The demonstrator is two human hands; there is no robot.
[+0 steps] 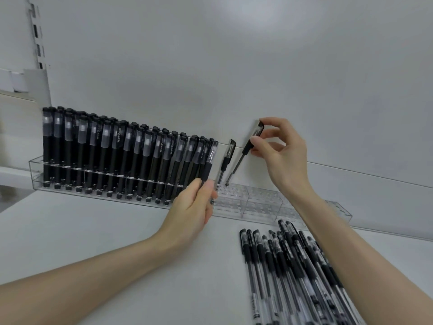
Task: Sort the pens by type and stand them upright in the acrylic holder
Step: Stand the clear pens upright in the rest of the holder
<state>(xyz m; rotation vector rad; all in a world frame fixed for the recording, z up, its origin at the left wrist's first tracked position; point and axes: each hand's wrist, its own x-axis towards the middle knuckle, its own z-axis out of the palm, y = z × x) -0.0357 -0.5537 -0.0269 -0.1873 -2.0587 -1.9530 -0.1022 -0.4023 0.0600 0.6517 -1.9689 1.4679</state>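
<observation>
A long clear acrylic holder (262, 205) stands against the white back wall. Its left part is packed with several upright black-barrelled pens (112, 156). One clear-barrelled pen (226, 160) stands alone in a hole just right of them. My right hand (278, 151) pinches the cap end of another clear pen (243, 153), tilted, with its tip at the holder's top plate. My left hand (194, 207) grips the lower barrel of a third clear pen (208, 163), upright beside the black ones. A heap of loose clear pens (293, 273) lies on the shelf at the lower right.
The white shelf surface (105, 242) spreads in front of the holder. A slotted shelf upright (37, 38) runs up the wall at the far left. The holder's right compartments show rows of small unfilled holes.
</observation>
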